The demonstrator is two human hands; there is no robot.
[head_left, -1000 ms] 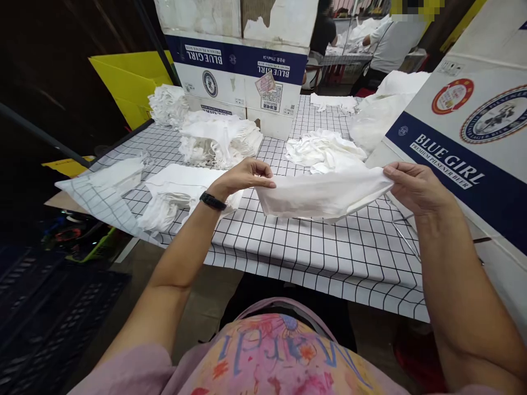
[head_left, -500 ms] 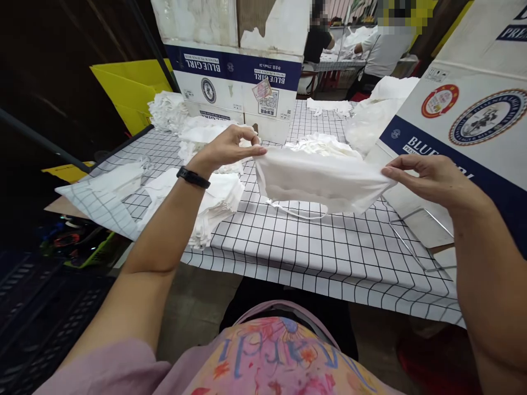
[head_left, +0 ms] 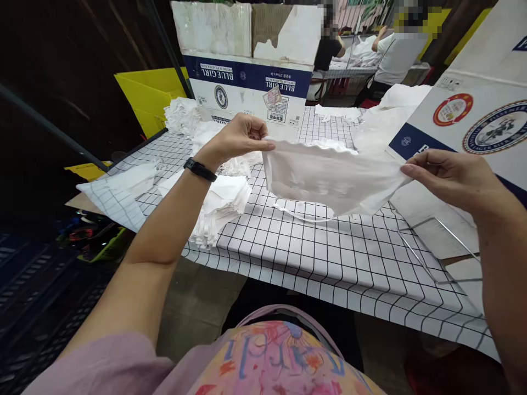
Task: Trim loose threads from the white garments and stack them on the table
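Note:
A white cloth bag hangs stretched in the air above the checked tabletop. My left hand, with a black band on its wrist, pinches the bag's left top corner. My right hand pinches its right corner. A thin white cord loop droops from the bag's lower edge. Below my left forearm lies a stack of folded white bags.
Blue Girl cartons stand at the table's back and at the right. More white bag piles lie at the left back, a yellow bin behind them. A wire frame rests at right. Two people work at a far table.
Both hands have raised the bag off the table and held it higher and more upright. The view has shifted slightly to the left.

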